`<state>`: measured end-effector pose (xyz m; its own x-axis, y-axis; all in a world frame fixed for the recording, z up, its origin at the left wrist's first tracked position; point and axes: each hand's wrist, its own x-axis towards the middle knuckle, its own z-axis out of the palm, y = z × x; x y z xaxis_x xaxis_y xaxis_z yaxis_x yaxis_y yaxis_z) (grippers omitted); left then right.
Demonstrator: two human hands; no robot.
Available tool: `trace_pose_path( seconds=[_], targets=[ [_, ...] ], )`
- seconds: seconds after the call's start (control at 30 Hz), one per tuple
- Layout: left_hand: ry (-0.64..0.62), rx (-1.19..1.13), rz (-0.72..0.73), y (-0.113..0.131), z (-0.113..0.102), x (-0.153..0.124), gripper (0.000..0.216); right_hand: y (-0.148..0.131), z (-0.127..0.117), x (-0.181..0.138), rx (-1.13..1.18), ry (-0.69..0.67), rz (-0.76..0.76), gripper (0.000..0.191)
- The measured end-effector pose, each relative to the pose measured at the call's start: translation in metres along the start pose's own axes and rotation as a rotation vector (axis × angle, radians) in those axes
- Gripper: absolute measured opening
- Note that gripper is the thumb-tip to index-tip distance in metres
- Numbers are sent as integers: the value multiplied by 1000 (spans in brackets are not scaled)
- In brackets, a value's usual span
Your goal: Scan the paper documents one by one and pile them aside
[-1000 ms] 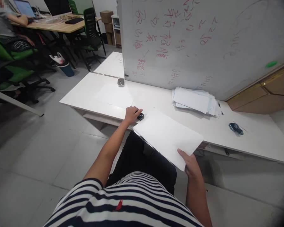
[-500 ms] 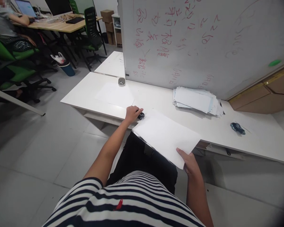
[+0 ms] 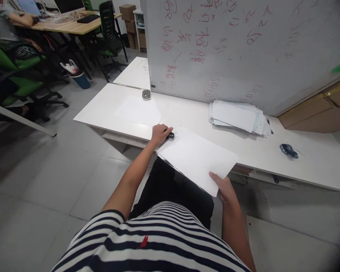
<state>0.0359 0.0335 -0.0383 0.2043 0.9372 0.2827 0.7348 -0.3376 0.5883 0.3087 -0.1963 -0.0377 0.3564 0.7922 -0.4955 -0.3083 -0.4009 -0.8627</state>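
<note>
My left hand [image 3: 159, 133] is closed over a small black stapler [image 3: 171, 135], mostly hidden under the fingers, at the upper left corner of some white paper sheets [image 3: 197, 153]. The sheets lie partly on the white desk [image 3: 96, 107] and stick out past its front edge over my lap. With thumb on top and fingers beneath, my right hand [image 3: 225, 189] grips their near right corner. Another white sheet [image 3: 138, 109] lies flat on the desk to the left, with a small grey and white rounded object [image 3: 146, 95] behind it.
A whiteboard [image 3: 243, 56] with red writing stands along the desk's back. Before it lies a paper stack [image 3: 235, 117]; farther right is a dark object [image 3: 289, 150]. Cardboard [image 3: 314, 113] leans at right. A blue bin [image 3: 81, 80], green chairs and a seated person are at left.
The view has shifted slightly. The near right corner of the sheets and my right hand have risen a little in view; both hands keep their grip.
</note>
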Motion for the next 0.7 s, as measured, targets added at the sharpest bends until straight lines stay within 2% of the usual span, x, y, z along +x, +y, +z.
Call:
trace_pose_path(
  seconds=[0.17,0.3,0.37,0.5,0.6,0.7],
  targets=[
    [-6,-224,-116,-1,-5,0,54,-1,13,10,-14,-60,33,50],
    [19,-543,-253,-7,-21,8,64,-3,19,18,-13,-97,22,50],
    [18,-627,-285,-13,-30,14,62,-3,20,20,-2,-104,13,50],
    [-28,-585,-318,-25,-37,26,56,-1,21,20,21,-114,0,51],
    [-57,-504,-338,-31,-29,32,52,0,22,22,46,-137,-14,52],
    [-95,-537,-351,-34,-17,35,48,-1,21,25,52,-160,-20,52]
  ],
)
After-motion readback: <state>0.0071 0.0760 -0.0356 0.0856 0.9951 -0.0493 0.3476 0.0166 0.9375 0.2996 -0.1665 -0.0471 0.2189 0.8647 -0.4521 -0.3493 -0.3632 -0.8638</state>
